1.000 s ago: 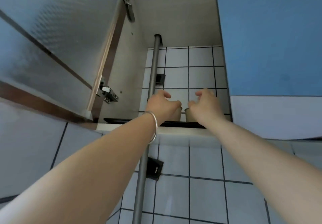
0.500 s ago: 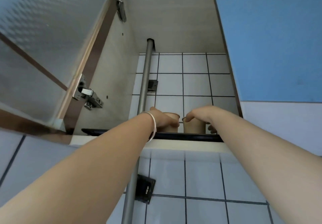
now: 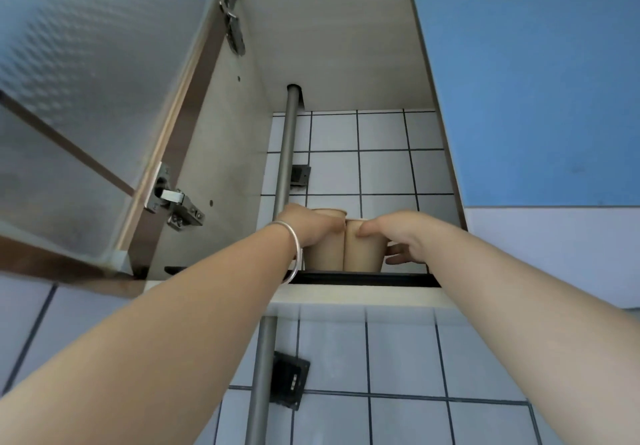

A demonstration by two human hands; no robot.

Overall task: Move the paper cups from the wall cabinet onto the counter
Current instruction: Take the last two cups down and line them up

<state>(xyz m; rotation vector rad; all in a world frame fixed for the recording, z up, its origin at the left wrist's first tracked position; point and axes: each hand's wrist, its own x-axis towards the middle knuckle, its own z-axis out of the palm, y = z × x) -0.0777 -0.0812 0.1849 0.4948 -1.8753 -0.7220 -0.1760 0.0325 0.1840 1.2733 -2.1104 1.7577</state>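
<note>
Head view, looking up into the open wall cabinet. Two brown paper cups side by side, touching, upright at the front edge of the cabinet's bottom shelf: left cup and right cup. Left hand curled round the left cup from its outer side and over the upper wall, thumb across the front near the rim; a thin silver bangle on that wrist. Right hand wrapped round the right cup, thumb pressing the front near the rim, fingers showing past the far side.

Probably very light, thin-walled, and easy to crush or dent: best taken round the upper wall just under the rolled rim, where stiffest, with a gentle squeeze. Matte kraft surface, likely grippy rather than slippery; tapered shape, narrower at the base, so unlikely to slide down through a loose hold. Whether empty or stacked: cannot tell.

Cabinet lining pale and smooth; frosted, textured glass door swung open at left on metal hinges. Grey metal pipe running vertically against white glossy tiles with dark grout. Flat blue door at right. Tabletop not in view.
</note>
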